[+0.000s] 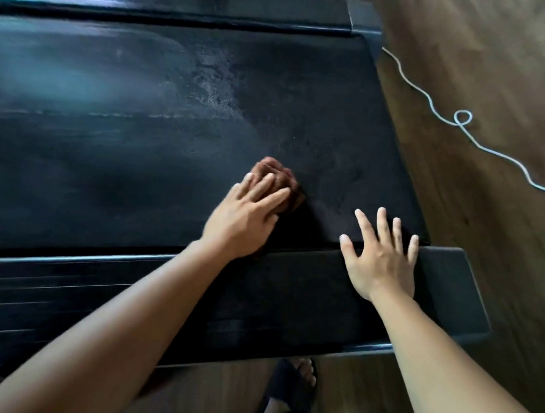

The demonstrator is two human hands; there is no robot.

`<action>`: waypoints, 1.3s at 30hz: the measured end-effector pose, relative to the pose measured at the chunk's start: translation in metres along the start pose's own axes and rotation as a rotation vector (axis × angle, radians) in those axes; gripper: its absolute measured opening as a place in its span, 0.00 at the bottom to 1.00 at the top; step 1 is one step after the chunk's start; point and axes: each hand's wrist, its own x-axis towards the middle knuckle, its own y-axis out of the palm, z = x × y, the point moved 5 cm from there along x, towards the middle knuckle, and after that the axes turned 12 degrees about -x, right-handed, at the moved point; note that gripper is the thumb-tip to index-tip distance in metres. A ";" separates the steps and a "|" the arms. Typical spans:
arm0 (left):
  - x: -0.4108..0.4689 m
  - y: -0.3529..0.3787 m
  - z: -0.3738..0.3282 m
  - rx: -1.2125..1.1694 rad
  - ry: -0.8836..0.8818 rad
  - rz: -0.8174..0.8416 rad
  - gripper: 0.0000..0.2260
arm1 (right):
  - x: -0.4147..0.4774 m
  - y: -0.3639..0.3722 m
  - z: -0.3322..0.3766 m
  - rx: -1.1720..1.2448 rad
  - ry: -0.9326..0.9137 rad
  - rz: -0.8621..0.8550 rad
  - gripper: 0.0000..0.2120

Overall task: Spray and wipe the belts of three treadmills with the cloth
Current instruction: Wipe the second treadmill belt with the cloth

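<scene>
A black treadmill belt (142, 144) fills most of the view, with wet spray speckles toward its upper middle. A crumpled brown cloth (277, 175) lies on the belt near its right end. My left hand (249, 214) lies flat over the cloth, fingers straight and pressing it against the belt. My right hand (381, 261) rests spread and flat on the near side rail (442, 295), fingertips reaching onto the belt edge. No spray bottle is in view.
Wooden floor (505, 76) runs along the right, with a thin white cord (462, 121) looping across it. The far side rail (179, 18) borders the belt at the top. My sandalled foot (297, 385) stands on the floor below the near rail.
</scene>
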 end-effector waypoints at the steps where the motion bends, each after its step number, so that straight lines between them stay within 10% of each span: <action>1: -0.006 -0.009 0.013 0.001 -0.027 -0.027 0.25 | 0.001 0.000 0.000 -0.004 0.000 -0.002 0.31; 11: 0.028 -0.061 0.088 0.027 -0.300 -0.209 0.27 | 0.002 0.001 0.001 -0.001 0.008 -0.035 0.32; 23: 0.065 0.038 -0.065 0.030 0.125 0.024 0.26 | 0.002 0.001 0.000 -0.013 0.005 -0.047 0.32; 39: 0.061 -0.069 0.091 0.044 -0.239 -0.162 0.27 | 0.003 0.002 -0.001 0.018 0.011 -0.072 0.31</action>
